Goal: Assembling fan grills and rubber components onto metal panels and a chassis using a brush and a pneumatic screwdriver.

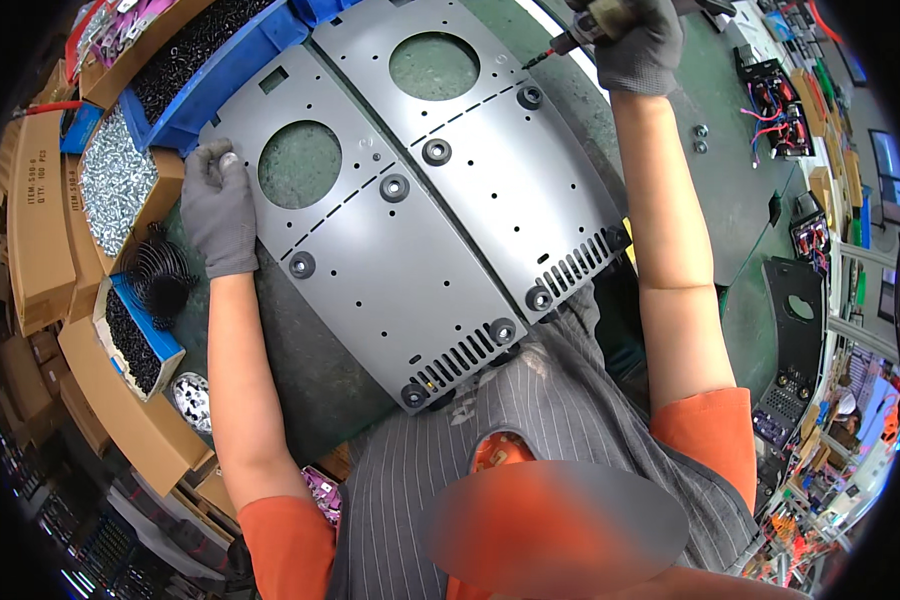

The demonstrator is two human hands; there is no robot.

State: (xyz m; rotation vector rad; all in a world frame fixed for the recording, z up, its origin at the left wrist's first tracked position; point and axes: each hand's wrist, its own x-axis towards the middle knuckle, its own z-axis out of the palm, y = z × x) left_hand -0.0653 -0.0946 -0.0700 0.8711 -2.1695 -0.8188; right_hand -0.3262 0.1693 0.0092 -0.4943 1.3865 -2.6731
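My right hand (642, 50), in a grey glove, is wrapped round a power screwdriver (602, 22). Its thin bit points left and down, near the upper right edge of the right grey metal panel (500, 190). Beside it lies the left metal panel (360, 270), with a narrow gap between the two. Both have a large round cutout, a row of slots and several black rubber feet (394, 188). At the left panel's outer edge is my gloved left hand (220, 210), its fingers curled and thumb drawn in; what they hold, if anything, is hidden.
Blue bins (210, 85) of dark screws and a box of silver screws (118, 180) stand at the left. Below them are a black fan guard (160, 278) and a box of small black parts (135, 335). Two nuts (701, 138) and wired fan units (778, 110) lie right.
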